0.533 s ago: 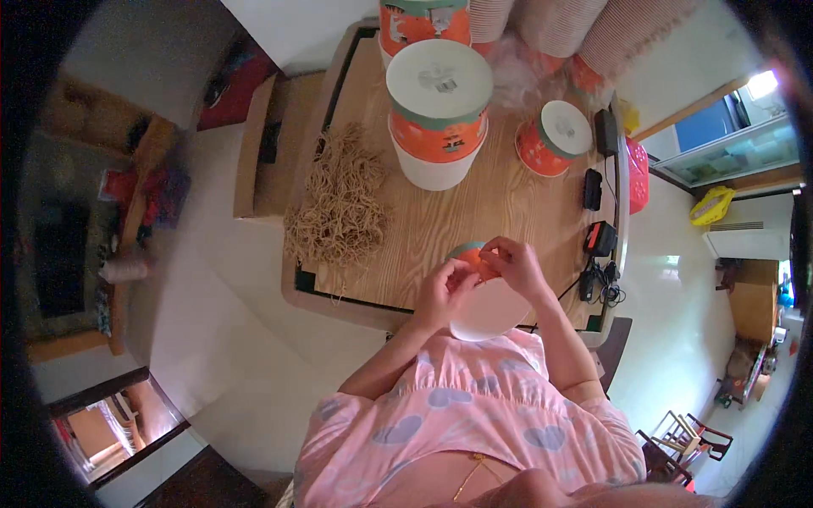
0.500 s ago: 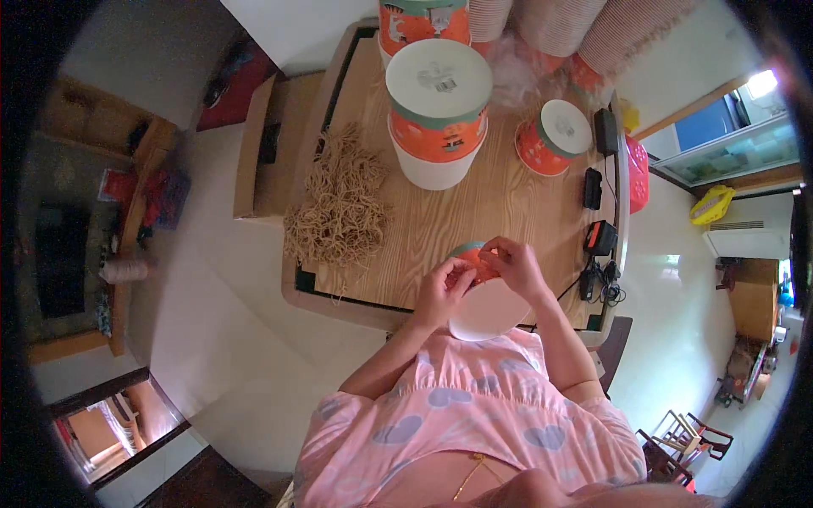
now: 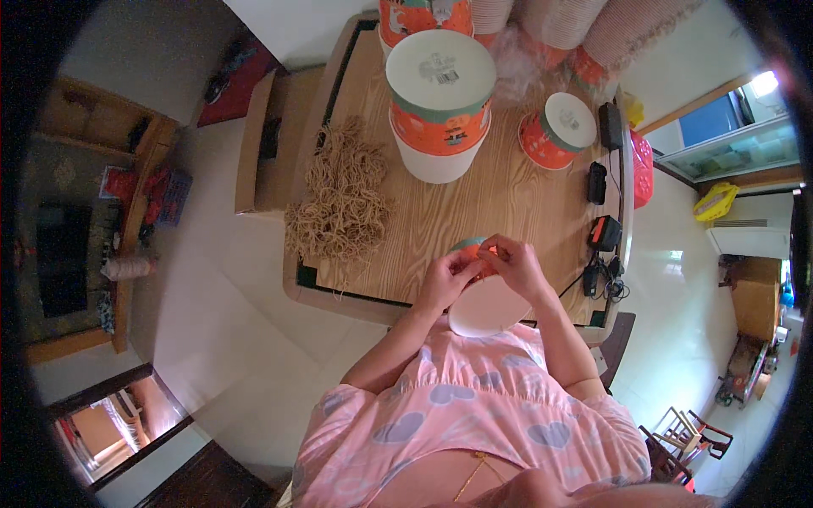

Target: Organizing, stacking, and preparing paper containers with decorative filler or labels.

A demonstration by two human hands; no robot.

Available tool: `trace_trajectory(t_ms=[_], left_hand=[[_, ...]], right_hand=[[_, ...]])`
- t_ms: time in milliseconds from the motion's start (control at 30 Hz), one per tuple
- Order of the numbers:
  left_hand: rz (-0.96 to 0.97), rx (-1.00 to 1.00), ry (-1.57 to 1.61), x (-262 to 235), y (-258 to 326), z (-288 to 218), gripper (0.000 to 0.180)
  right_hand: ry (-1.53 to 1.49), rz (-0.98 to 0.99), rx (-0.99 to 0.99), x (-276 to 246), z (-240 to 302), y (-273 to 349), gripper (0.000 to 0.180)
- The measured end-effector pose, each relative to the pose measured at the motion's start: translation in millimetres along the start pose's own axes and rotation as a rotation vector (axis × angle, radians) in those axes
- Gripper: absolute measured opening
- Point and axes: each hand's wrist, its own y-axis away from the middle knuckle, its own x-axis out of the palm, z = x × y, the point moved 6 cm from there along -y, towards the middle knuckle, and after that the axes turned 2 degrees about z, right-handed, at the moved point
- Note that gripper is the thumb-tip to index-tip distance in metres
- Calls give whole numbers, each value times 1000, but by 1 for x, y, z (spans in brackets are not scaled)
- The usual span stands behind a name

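Observation:
A small orange and green paper bucket (image 3: 489,306) lies tilted at the table's near edge, its pale round face toward me. Above its orange side, my left hand (image 3: 449,281) holds thumb and fingers in a pinch. My right hand (image 3: 517,267) pinches beside it, the fingertips of both nearly meeting. Whatever is between the fingers is too small or hidden to name. A loose heap of tan twine (image 3: 343,199) lies on the table to the left.
Upside-down nested larger paper buckets (image 3: 442,127) stand at the middle back of the wooden table (image 3: 423,220). A smaller bucket (image 3: 542,146) is right of them. Black adapters (image 3: 603,233) and cables line the right edge. Wrapped bucket stacks (image 3: 555,25) fill the back; a cardboard box (image 3: 284,144) stands left.
My left fingertips have shifted slightly right and up, closer to the right ones. Both hands stay at the bucket. The whole view has moved a little.

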Motion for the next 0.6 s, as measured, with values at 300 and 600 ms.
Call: trace_trajectory(t_ms=[300,600], left_hand=[[-15,-11,25,-1,-2,0,20],[-8,29,19,-1,-3,1,17]], right_hand=[[-59,19,-49,0,-3,-3,10],[-140,43,-13,0,1,-2,11]])
